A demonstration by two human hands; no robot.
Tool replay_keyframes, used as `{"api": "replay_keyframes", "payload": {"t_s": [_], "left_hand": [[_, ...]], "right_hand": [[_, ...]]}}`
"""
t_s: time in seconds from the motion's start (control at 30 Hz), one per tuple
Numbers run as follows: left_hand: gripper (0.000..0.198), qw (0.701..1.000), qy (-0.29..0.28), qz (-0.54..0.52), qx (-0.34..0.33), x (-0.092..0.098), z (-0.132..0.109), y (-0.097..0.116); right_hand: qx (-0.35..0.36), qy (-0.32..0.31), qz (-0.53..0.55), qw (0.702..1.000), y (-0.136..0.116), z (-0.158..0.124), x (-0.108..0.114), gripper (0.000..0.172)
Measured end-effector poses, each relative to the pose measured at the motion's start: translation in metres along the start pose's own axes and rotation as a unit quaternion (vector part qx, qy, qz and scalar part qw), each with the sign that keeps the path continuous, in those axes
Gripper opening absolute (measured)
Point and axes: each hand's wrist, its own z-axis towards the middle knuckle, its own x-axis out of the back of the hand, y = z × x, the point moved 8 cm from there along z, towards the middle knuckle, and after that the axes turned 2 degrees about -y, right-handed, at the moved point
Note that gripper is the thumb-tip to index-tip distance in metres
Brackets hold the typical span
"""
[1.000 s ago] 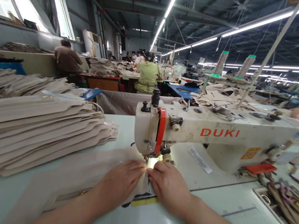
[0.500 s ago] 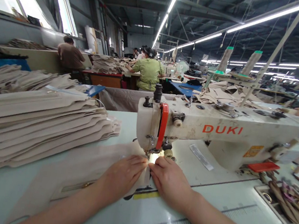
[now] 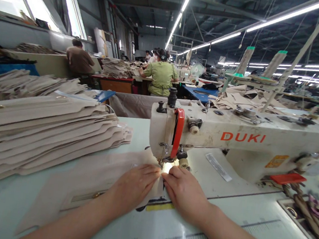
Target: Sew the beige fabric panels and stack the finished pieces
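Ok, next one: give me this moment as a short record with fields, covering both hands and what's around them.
Left hand: lying on the cloth, reaching up to the machine's needle area
Right hand: close beside the left, at the cloth's right edge; exact grip unclear
Machine: white, marked DUKI, light glowing under its head
Stack: beige pieces, left of the machine
Spools: two, green-topped, behind the machine
Co-worker: green top, back to camera

1 cloth [image 3: 97, 174] partly behind left hand [image 3: 137, 180]
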Motion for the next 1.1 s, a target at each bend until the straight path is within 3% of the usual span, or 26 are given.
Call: {"api": "replay_keyframes", "payload": {"t_s": [0.2, 0.6, 0.8, 0.97, 1.1], "left_hand": [[0.030, 1.000, -0.017, -0.001, 0.007, -0.003, -0.001, -0.001], [0.032, 0.995, -0.078, -0.002, 0.055, -0.017, 0.003, -0.023], [0.031, 0.992, -0.091, -0.026, 0.078, -0.009, -0.004, -0.022], [0.029, 0.988, -0.111, -0.028, 0.102, 0.016, -0.044, 0.005], [0.028, 0.984, -0.147, 0.004, 0.099, 0.010, -0.062, 0.035]], "right_hand": [[0.005, -0.004, -0.009, 1.000, -0.003, 0.000, 0.002, 0.018], [-0.017, -0.009, 0.005, 1.000, 0.001, -0.004, 0.000, 0.019], [-0.024, 0.020, 0.030, 0.999, 0.001, -0.003, 0.005, 0.024], [0.025, 0.067, 0.088, 0.994, 0.008, -0.027, -0.005, 0.030], [0.072, 0.127, 0.119, 0.982, 0.043, -0.038, -0.033, 0.035]]}}
